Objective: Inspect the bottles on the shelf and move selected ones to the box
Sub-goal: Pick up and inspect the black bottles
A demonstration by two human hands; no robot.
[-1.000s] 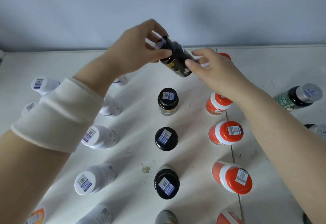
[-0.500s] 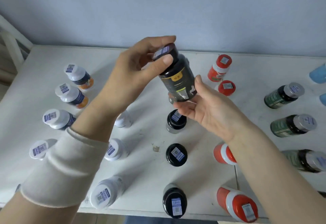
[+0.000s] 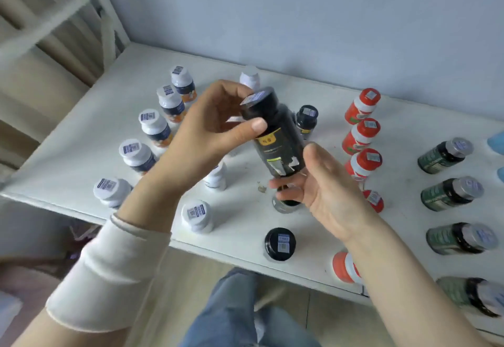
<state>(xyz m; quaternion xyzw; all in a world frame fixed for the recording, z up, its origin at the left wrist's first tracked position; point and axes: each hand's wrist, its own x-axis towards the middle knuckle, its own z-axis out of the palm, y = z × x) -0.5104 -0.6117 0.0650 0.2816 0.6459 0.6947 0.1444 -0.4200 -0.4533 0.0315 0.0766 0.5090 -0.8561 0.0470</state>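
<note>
A black bottle with a yellow label and a barcode sticker on its cap is held tilted above the white shelf. My left hand grips its cap end, thumb across the neck. My right hand cups the bottle's base from below with curled fingers. Other black bottles stand behind and near the front edge; one more is partly hidden under my right hand. No box is in view.
White-capped bottles stand in rows on the left, red-capped ones right of centre, green ones lying at the far right. A white shelf frame rises at the left. My jeans-clad legs show below the shelf's front edge.
Both hands brought the black bottle up and toward me, turning it more upright. The view pulled back, so the shelf's front edge and floor now show.
</note>
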